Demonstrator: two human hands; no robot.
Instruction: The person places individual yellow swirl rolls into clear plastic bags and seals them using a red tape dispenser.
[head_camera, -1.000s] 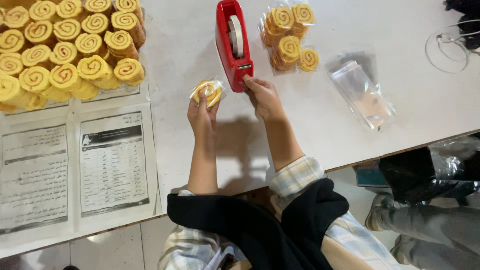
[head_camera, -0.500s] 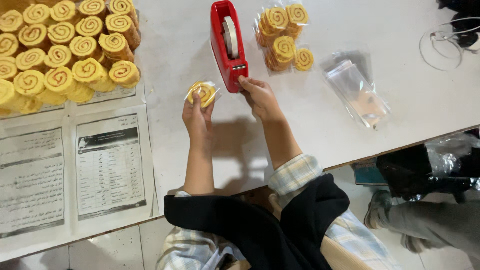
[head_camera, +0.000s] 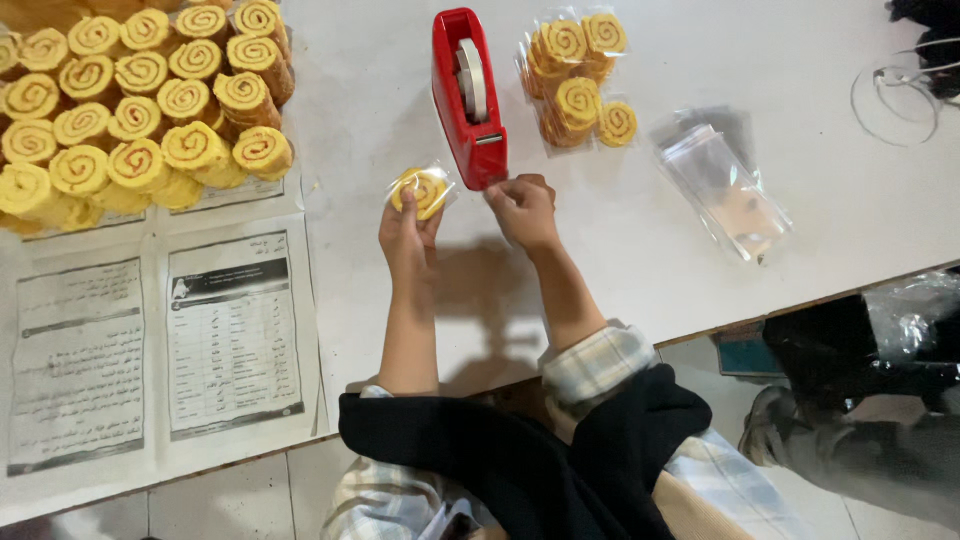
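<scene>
My left hand (head_camera: 405, 232) holds a yellow swirl roll in a clear wrapper (head_camera: 421, 190) just above the white table (head_camera: 360, 100). My right hand (head_camera: 522, 207) is at the front end of the red tape dispenser (head_camera: 465, 98), fingers pinched at its cutter; whether tape is between them is too small to tell. The two hands are a short gap apart, with the wrapped roll to the left of the dispenser's tip.
A heap of unwrapped yellow swirl rolls (head_camera: 130, 110) lies at the back left on printed paper sheets (head_camera: 150, 350). Several wrapped rolls (head_camera: 575, 80) sit right of the dispenser. A stack of clear bags (head_camera: 725, 190) lies further right. A wire loop (head_camera: 895, 95) is at far right.
Both hands have barely shifted; my right hand stays at the dispenser's cutter and my left keeps the wrapped roll. The view has drifted slightly.
</scene>
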